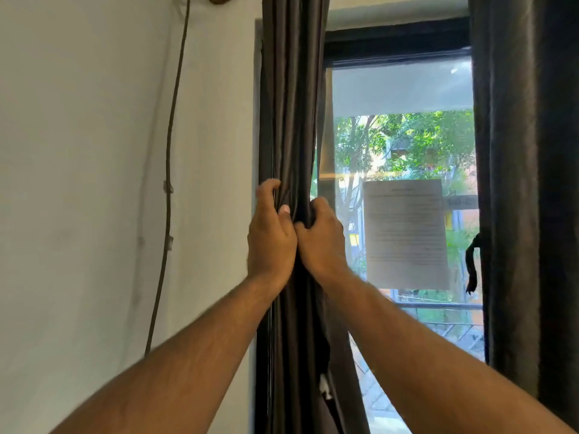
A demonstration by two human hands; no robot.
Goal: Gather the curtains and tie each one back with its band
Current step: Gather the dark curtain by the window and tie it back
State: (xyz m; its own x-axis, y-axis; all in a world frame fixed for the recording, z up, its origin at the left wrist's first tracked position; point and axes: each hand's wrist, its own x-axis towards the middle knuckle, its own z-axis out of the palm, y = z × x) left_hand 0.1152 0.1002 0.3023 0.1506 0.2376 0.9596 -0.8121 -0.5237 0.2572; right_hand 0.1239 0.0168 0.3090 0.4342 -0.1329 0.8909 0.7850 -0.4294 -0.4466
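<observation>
The dark brown left curtain [293, 98] hangs bunched into a narrow column at the window's left side. My left hand [271, 233] grips the bunch from the left, fingers curled behind it and thumb on the front. My right hand [321, 236] grips the same bunch from the right, touching the left hand. The right curtain [529, 170] hangs along the right edge of the window. A dark band [472, 264] dangles beside its inner edge, with its ends hanging loose. No band shows on the left curtain.
A black-framed window [398, 36] shows trees outside, with a half-lowered blind [402, 89] and a paper sheet [407, 233] stuck on the glass. A white wall [78, 183] on the left carries a dark cable [169, 183] running down it.
</observation>
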